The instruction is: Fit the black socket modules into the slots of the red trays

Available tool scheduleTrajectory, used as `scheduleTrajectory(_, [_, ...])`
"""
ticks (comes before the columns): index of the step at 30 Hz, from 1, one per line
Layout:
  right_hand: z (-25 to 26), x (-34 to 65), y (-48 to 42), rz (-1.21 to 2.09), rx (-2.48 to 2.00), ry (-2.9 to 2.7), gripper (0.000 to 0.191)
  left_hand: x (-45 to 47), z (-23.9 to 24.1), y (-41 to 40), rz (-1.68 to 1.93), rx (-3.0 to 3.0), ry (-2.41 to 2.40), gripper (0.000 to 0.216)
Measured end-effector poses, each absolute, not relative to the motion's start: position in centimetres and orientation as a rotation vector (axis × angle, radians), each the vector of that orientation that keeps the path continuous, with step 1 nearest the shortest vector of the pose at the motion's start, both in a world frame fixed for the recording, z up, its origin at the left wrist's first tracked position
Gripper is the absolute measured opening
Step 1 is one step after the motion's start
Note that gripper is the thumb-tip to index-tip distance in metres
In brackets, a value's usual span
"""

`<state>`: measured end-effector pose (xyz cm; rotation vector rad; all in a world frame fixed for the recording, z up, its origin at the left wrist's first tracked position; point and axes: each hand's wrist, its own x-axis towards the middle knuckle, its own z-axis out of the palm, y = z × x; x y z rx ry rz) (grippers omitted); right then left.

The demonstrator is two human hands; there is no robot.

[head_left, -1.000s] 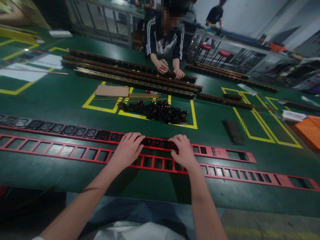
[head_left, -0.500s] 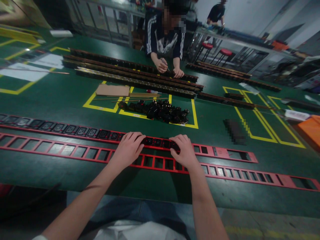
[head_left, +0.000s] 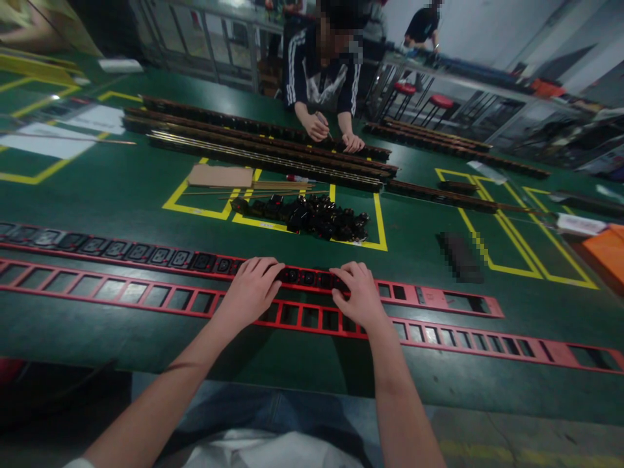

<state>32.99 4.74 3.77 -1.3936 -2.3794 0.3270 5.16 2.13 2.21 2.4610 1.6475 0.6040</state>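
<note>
Two long red metal frames lie side by side across the green table. The far frame (head_left: 429, 298) holds a row of black sockets (head_left: 307, 278) along its left and middle part. The near frame (head_left: 468, 339) has bare cut-outs. My left hand (head_left: 251, 289) lies over both frames with its fingers curled down onto the far one, just left of the uncovered sockets. My right hand (head_left: 359, 296) does the same just right of them, fingertips bent onto the last sockets. Both hands press on the far frame.
A pile of loose black sockets (head_left: 312, 218) lies in a yellow-marked box beyond the frames, with a cardboard sheet (head_left: 220, 175) to its left. Long dark strips (head_left: 263, 149) lie farther back, where another person (head_left: 324, 78) leans on them. An orange bin (head_left: 607, 250) sits at the right.
</note>
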Motion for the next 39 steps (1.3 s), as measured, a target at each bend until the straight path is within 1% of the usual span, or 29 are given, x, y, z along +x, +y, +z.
scheduleTrajectory(8, [3.9,32.9,4.7,0.326,-1.385,-2.361,0.026,5.2,2.1,2.1,0.6,2.464,1.654,0.034])
scheduleTrajectory(15, [3.8,32.8,4.6,0.283,-1.375,-2.385,0.027,5.2,2.1,2.1,0.591,2.478,1.662,0.033])
scheduleTrajectory(24, [2.7,33.4,4.8,0.231,-1.143,-2.268,0.014,5.1,2.0,2.2,0.599,2.471,1.665,0.034])
scheduleTrajectory(39, [3.5,33.3,4.6,0.359,-1.194,-2.253,0.002,5.2,2.1,2.1,0.592,2.471,1.666,0.034])
